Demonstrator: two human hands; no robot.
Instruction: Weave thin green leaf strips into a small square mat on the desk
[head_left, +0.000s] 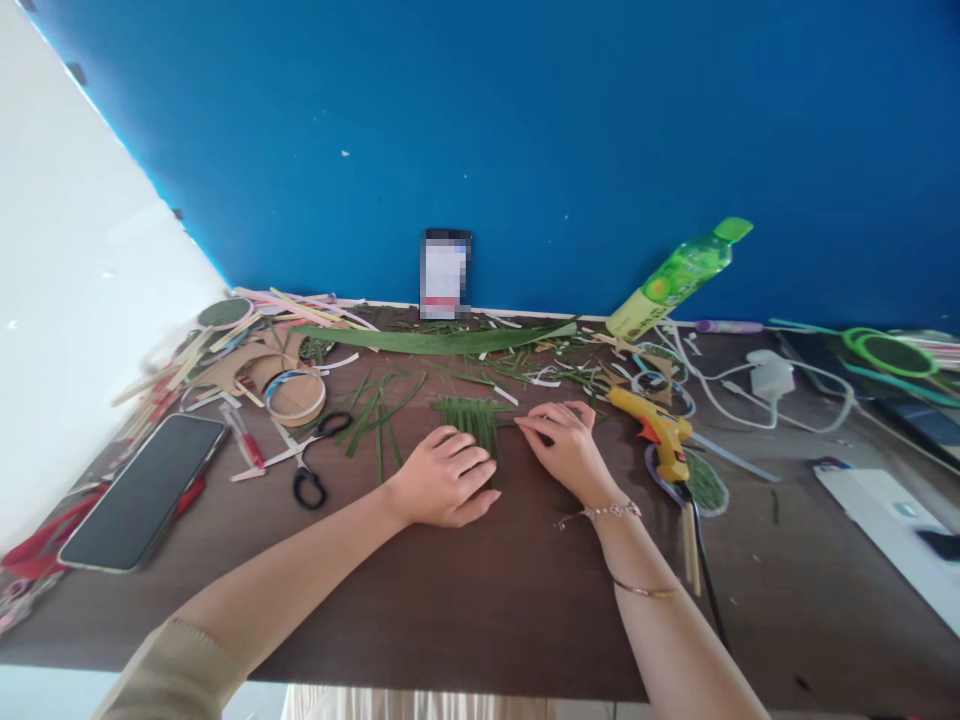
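A small mat of woven green leaf strips (pixel 469 412) lies on the table in front of me. My left hand (pixel 446 478) rests over its lower edge, fingers laid out flat and slightly bent, covering part of the strips. At the mat's right side, my right hand (pixel 561 440) pinches the end of a thin green leaf strip (pixel 507 422) between thumb and fingertips. Loose green strips (pixel 379 415) are spread to the left of the mat. Black-handled scissors (pixel 306 470) lie farther left, blades partly hidden among scraps.
A long green leaf (pixel 450 341) lies behind the mat, below a propped phone (pixel 445 275). On the right are a yellow glue gun (pixel 660 432), a tilted green bottle (pixel 679 280) and a white charger (pixel 771 377). Another phone (pixel 146 490) and a tape roll (pixel 295 397) are left.
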